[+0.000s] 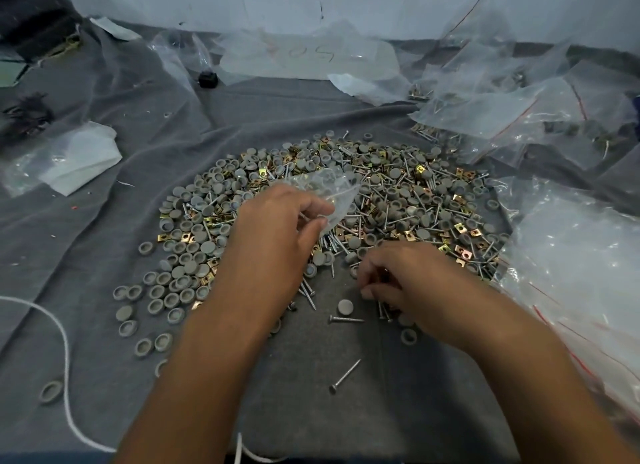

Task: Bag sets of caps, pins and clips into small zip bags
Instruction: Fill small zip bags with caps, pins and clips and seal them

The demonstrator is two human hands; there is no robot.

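On grey cloth (104, 221), centre: one broad heap (346, 200) of grey round caps (207, 247), silver pins (346, 319) and brass square clips (464, 254), mixed; loose caps and pins scattered toward the near edge.

Left hand (273, 228): above the heap's near side, fingers curled, pinching a small clear zip bag (329, 193) held just over the parts.

Right hand (401, 276): low at the heap's near edge, fingers bent down onto the cloth among pins; whether anything is gripped cannot be told.

Right side and far right: piled clear zip bags with red seal lines (519, 117), some holding parts.

Far centre: large clear bag (311, 58) with handwritten marks.

Left: folded white plastic (79, 158); white cord (65, 352) along the near-left edge.
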